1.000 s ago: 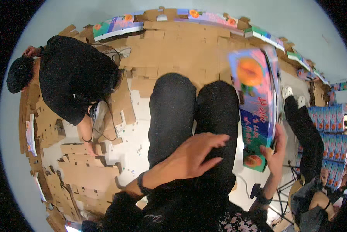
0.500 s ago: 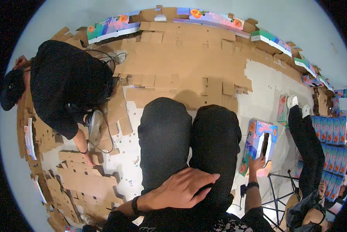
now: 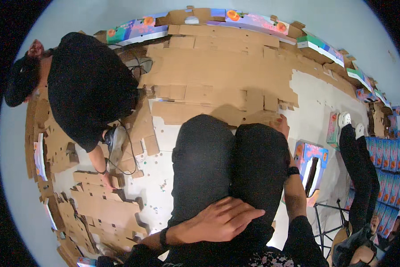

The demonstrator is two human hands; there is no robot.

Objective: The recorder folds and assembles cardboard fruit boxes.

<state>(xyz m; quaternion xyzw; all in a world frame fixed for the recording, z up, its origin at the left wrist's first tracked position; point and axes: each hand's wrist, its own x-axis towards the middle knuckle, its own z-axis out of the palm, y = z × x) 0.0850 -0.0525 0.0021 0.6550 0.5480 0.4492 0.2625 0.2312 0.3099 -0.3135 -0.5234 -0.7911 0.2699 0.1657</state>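
I sit on the floor with my legs (image 3: 231, 169) in black trousers stretched out ahead. My left hand (image 3: 222, 219) lies flat on my thigh, fingers apart, holding nothing. My right hand (image 3: 282, 125) reaches forward past my right knee to the edge of a flat brown cardboard sheet (image 3: 226, 111); the knee partly hides it, so its grip is unclear. A colourful printed box (image 3: 311, 165) with a window cut-out stands on the white floor beside my right forearm, apart from the hand.
A person in black (image 3: 91, 93) crouches at the left, one hand on die-cut cardboard pieces (image 3: 102, 209). Another person's legs with white shoes (image 3: 344, 119) lie at the right. Blue boxes (image 3: 387, 155) are stacked far right; colourful boxes (image 3: 253, 18) line the far edge.
My right hand held the colourful box up in front of me, lowered it to the floor at my right, let go and now reaches forward to the cardboard. My left hand stayed on my thigh.
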